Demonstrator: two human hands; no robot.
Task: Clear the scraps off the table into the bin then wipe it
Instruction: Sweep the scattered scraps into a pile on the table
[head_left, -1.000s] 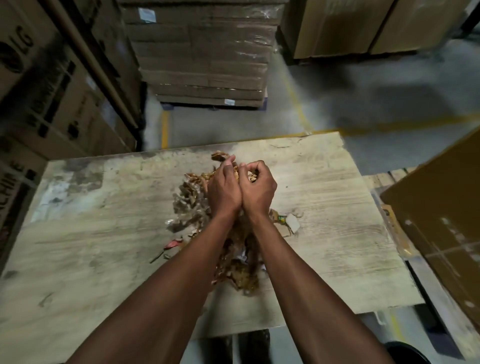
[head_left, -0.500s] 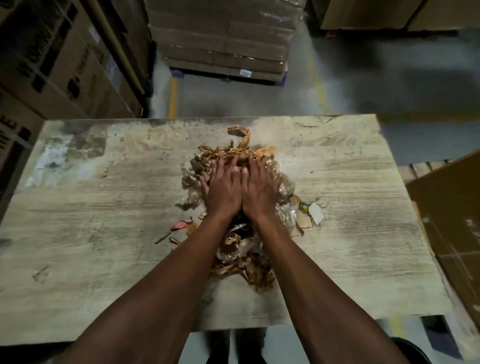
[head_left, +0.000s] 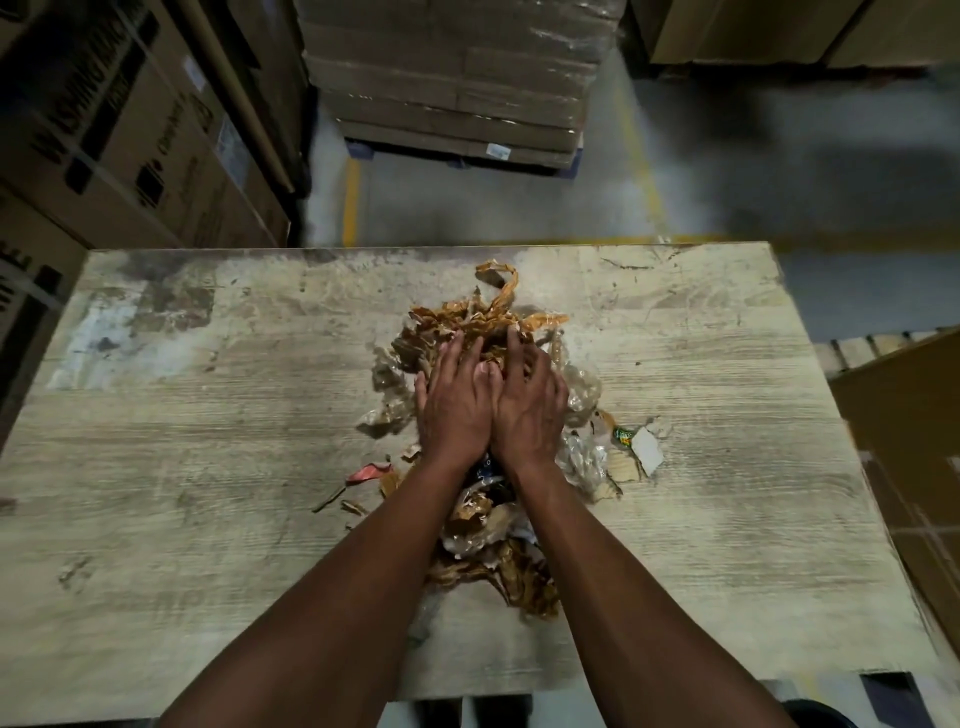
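Both hands lie side by side on the heap of scraps in the middle of the surface. The left hand and the right hand touch each other along the thumbs, palms down, with the fingers stretched out and slightly spread over the far part of the heap. They press on it and do not pinch anything. The fingertips sink a little into the brown crumpled paper strips.

The heap is a long one: it runs from a curled brown strip at the far end, under the hands, to a darker bunch of paper and clear plastic film between the forearms at the near end. Some loose pieces lie just beside it: a small red scrap at the left and a white card piece with a small green wrapper at the right.

The surface is pale, worn and stained wood. Beyond its far edge there is a grey floor with yellow lines and a wrapped stack of cardboard. Big printed cartons stand at the far left.
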